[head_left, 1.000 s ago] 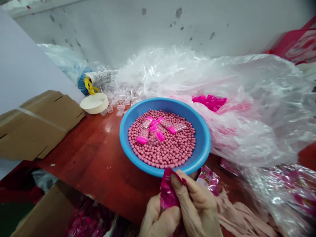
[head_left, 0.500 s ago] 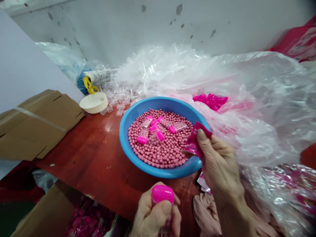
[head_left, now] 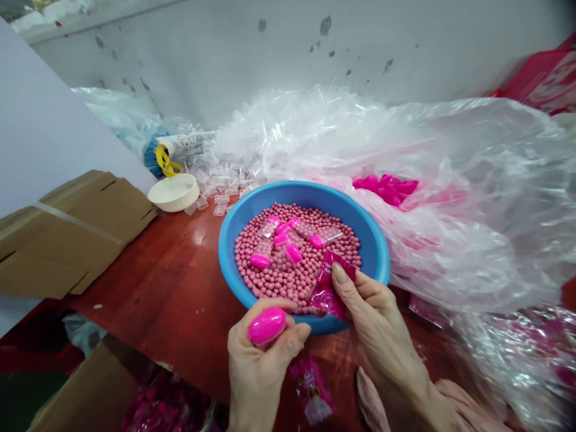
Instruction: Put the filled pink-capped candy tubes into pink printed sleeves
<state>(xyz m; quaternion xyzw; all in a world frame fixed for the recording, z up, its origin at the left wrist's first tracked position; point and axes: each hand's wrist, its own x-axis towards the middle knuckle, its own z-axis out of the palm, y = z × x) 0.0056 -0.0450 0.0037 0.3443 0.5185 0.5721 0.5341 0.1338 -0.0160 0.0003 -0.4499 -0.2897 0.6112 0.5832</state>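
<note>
A glossy pink oval plastic cap is gripped by the left hand at seven o'clock of the round blue plastic basin; at five, a magenta foil sachet is edge-pinched by the right hand, apparently leaving one end free.

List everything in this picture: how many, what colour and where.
Table: one, red-brown, centre
Wall: one, grey, back
Panel: one, pale, far left
Basin: one, blue, on table
Beads: many, pink, in basin
Capped tubes: several, clear, pink-ended, on beads
Loose tubes: many, clear, behind basin
Plastic: heap, clear, right
Pieces: several, pink, among plastic
Dish: one, white, left
Roll: one, white, behind dish
Strap: one, yellow, by roll
Cardboard: one bundle, brown, left
Box: one, brown, lower left
Unclear item: one, pink, upper right
Cloth: some, pink, lower right
Cap: one, pink, front of basin
Packets: at least two, magenta, held and on table
Left hand: one, bare, holding cap
Right hand: one, bare, holding packet
</note>
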